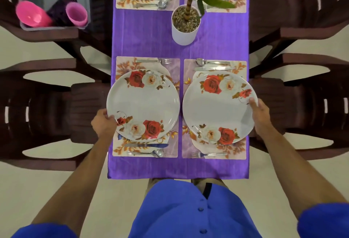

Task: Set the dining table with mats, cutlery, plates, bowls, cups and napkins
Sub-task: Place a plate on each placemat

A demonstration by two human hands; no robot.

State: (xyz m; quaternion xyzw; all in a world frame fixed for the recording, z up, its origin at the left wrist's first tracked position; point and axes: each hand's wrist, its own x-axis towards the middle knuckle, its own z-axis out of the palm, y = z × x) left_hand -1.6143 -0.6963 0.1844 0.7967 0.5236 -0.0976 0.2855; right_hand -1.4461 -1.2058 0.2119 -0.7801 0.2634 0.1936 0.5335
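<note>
White glazed plates, stiff, slippery, breakable: left plate [143,105] pinched at 8 o'clock by left hand [103,124], right plate [219,110] at 3 o'clock by right hand [261,116]; best gripped at rims.

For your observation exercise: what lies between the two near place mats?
A bare strip of purple tablecloth separates left mat and right mat, seen in head view.

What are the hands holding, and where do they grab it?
Each hand holds one rose-patterned plate by its outer rim: the left hand grips the left plate at its lower left edge, and the right hand grips the right plate at its right edge.
</note>
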